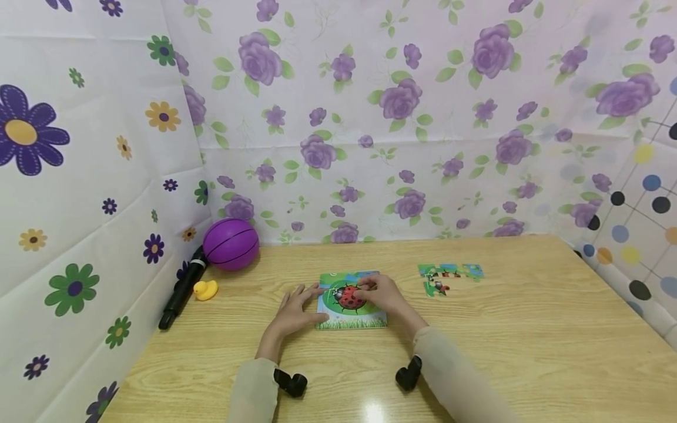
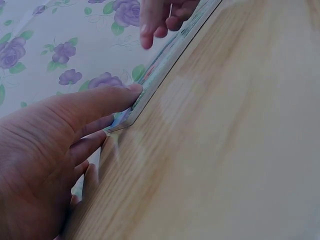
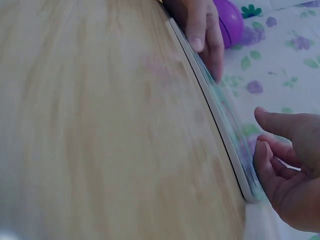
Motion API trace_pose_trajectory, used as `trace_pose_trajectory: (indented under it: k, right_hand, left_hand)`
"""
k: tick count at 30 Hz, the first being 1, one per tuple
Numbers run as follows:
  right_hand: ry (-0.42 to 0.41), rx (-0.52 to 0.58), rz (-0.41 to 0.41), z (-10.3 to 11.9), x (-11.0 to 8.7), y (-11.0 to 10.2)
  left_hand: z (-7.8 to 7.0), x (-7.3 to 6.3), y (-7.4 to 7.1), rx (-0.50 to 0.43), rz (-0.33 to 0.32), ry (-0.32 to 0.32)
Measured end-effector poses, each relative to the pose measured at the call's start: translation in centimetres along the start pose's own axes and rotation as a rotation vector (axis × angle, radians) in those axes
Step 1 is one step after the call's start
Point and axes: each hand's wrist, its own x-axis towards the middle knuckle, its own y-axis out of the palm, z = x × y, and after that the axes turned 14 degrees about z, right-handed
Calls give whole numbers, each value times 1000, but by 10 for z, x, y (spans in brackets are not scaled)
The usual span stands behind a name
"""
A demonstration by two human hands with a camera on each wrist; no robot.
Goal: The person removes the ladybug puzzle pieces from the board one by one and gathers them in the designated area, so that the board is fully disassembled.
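A flat ladybug jigsaw puzzle board (image 1: pixel 351 322) lies on the wooden table in front of me. My left hand (image 1: pixel 296 311) is at its left side, fingers spread, and in the left wrist view the thumb (image 2: pixel 112 98) rests on the board's edge. Over the ladybug picture is my right hand (image 1: pixel 387 294), its fingers bent. In the right wrist view the right thumb (image 3: pixel 275 122) stands apart from the bent fingers (image 3: pixel 265 160), and nothing shows between them. Loose puzzle pieces (image 1: pixel 451 269) lie on the table to the board's right.
A purple ball (image 1: pixel 231 244) sits at the back left corner. Beside it are a black stick-like object (image 1: pixel 182 288) and a yellow rubber duck (image 1: pixel 205 289). Flower-printed cloth (image 1: pixel 338 117) hangs behind the wooden table (image 1: pixel 529 329).
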Motion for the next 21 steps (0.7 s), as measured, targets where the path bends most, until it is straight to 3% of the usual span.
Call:
trace_pose_trajectory:
  k: [8, 21]
  right_hand:
    - [29, -30, 18, 2, 12, 14]
    - [73, -122, 28, 15, 4, 13]
  left_hand:
    - [-2, -4, -2, 3, 11, -3]
    - [-5, -3, 0, -22, 18, 6]
